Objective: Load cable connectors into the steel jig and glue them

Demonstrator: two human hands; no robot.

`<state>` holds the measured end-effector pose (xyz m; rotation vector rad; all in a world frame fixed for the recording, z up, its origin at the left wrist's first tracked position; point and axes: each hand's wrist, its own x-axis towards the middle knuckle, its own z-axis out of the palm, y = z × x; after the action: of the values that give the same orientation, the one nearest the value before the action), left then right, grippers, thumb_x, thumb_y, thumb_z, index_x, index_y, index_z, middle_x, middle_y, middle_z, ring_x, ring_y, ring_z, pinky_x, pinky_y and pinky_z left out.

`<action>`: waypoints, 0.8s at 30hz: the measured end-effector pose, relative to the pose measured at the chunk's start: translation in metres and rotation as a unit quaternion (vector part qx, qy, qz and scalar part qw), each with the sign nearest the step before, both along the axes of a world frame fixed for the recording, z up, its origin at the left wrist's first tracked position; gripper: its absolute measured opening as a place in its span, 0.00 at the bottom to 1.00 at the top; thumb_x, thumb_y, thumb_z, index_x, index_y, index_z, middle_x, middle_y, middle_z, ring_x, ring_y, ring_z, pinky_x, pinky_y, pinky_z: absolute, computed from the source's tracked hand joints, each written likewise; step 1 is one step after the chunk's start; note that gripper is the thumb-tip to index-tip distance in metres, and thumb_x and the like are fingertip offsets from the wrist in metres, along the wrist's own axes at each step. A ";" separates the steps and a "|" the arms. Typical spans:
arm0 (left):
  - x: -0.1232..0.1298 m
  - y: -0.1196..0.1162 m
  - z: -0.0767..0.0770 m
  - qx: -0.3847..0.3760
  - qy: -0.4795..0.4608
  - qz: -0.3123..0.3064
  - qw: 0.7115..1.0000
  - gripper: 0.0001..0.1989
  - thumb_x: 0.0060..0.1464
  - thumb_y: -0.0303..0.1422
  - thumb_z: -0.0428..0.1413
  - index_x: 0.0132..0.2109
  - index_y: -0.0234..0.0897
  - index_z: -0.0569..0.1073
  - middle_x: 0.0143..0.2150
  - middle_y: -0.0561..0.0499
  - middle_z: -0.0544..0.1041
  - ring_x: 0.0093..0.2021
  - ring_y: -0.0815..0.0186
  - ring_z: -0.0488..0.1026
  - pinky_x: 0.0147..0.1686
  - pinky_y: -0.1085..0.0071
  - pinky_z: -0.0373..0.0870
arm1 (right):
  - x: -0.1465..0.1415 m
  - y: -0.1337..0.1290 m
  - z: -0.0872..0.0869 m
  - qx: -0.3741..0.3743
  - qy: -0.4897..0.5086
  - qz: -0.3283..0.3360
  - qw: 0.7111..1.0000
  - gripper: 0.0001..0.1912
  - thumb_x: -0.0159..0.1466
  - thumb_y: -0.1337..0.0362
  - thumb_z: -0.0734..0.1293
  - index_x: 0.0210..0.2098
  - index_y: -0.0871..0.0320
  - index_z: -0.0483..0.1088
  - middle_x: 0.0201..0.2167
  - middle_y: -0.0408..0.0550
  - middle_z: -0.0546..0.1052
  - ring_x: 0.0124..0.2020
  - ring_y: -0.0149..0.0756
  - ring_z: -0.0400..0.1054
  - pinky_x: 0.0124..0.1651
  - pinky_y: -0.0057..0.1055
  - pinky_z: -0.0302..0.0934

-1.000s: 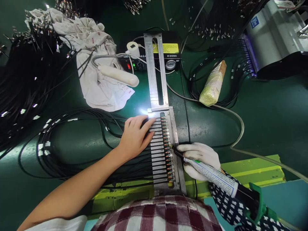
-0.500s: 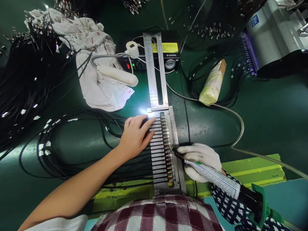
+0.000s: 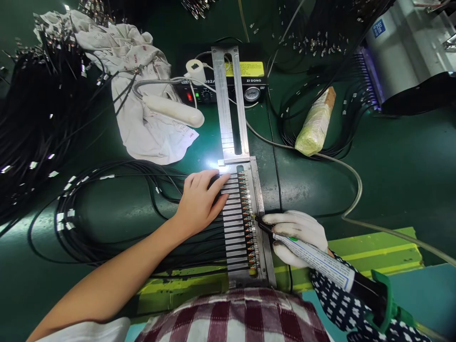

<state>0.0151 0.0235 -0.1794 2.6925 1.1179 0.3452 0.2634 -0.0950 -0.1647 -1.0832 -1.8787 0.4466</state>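
My bare left hand (image 3: 200,202) lies over the upper left side of a metal fixture (image 3: 233,221), fingers stretched out and partly apart, touching its slats and the black cables there. A row of cable-end connectors (image 3: 247,209) with orange-coppery parts runs down the fixture. My right hand (image 3: 297,232), in a white glove with smudged fingertips, is closed around a glue syringe (image 3: 320,261) with a printed label, black nozzle and green rear cap. The nozzle tip meets the connector row about halfway down; whether glue is coming out is too small to tell.
Coiled black cables (image 3: 71,209) spread at the left. Behind the fixture are a black dispenser controller (image 3: 217,92), a white lamp (image 3: 174,110) and white cloth (image 3: 128,118). A wrapped block (image 3: 313,126), a trailing hose (image 3: 356,185) and a silver machine (image 3: 406,52) are at the right.
The syringe nozzle and my right hand have shifted very slightly up along the connector row. My left hand stays in the same place.
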 end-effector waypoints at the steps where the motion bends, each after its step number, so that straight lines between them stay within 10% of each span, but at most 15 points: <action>1: 0.000 0.000 0.000 -0.001 0.001 0.001 1.000 0.20 0.67 0.37 0.46 0.63 0.37 0.65 0.56 0.38 0.69 0.56 0.52 0.65 0.56 0.55 0.57 | 0.000 0.000 0.000 -0.001 0.002 -0.001 1.000 0.09 0.59 0.66 0.69 0.40 0.57 0.71 0.40 0.53 0.83 0.38 0.39 0.80 0.37 0.33 0.73; 24: 0.000 0.000 -0.001 0.005 0.001 -0.001 1.000 0.21 0.67 0.37 0.46 0.63 0.36 0.66 0.56 0.37 0.69 0.56 0.51 0.66 0.55 0.54 0.59 | -0.001 -0.007 0.000 0.015 -0.008 0.011 1.000 0.08 0.59 0.67 0.67 0.39 0.58 0.71 0.38 0.55 0.83 0.36 0.39 0.80 0.34 0.32 0.71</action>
<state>0.0151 0.0235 -0.1806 2.7027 1.1174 0.3475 0.2626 -0.1020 -0.1651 -1.0500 -1.9062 0.4209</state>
